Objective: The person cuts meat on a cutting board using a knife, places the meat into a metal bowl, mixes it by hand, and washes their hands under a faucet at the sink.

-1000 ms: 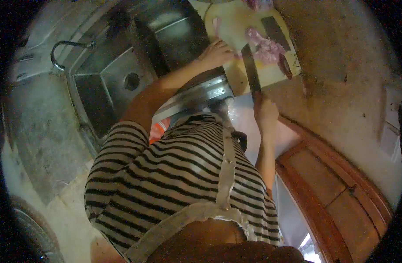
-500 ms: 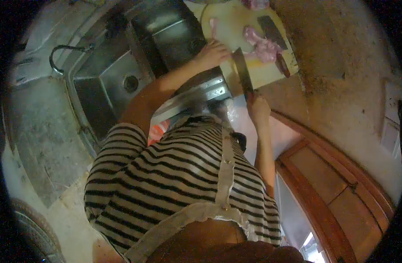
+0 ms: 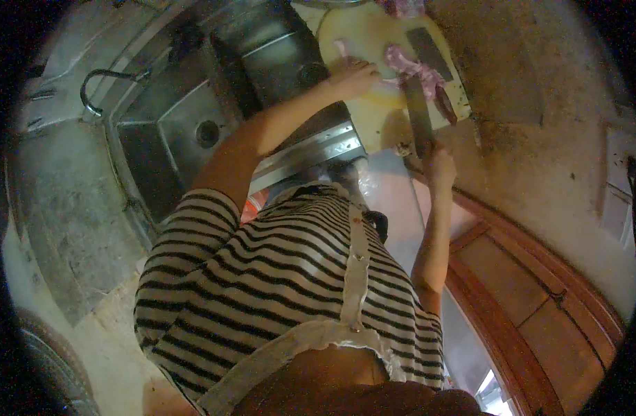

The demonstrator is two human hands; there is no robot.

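In the head view, my right hand (image 3: 439, 168) is wrapped round the handle of a broad-bladed knife (image 3: 419, 118). Its blade points away from me over the cutting board (image 3: 373, 29), with the tip side against a heap of pink raw meat (image 3: 399, 59). My left hand (image 3: 359, 76) rests on the board left of the blade, fingers curled down; whatever lies beneath them is hidden. A small strip of meat (image 3: 341, 48) lies just beyond that hand. To the right, a second knife (image 3: 429, 52) with a dark reddish handle lies on the board, partly behind the meat.
A double steel sink (image 3: 167, 135) with a curved faucet (image 3: 84, 93) is on the left. More pink meat (image 3: 405, 7) sits at the board's far edge. A stained wall (image 3: 526, 90) rises at the right, above a brown wooden cabinet door (image 3: 522, 270).
My right hand and the knife have moved right, bringing the blade from the bare board to the meat heap. My left hand has shifted slightly right too.
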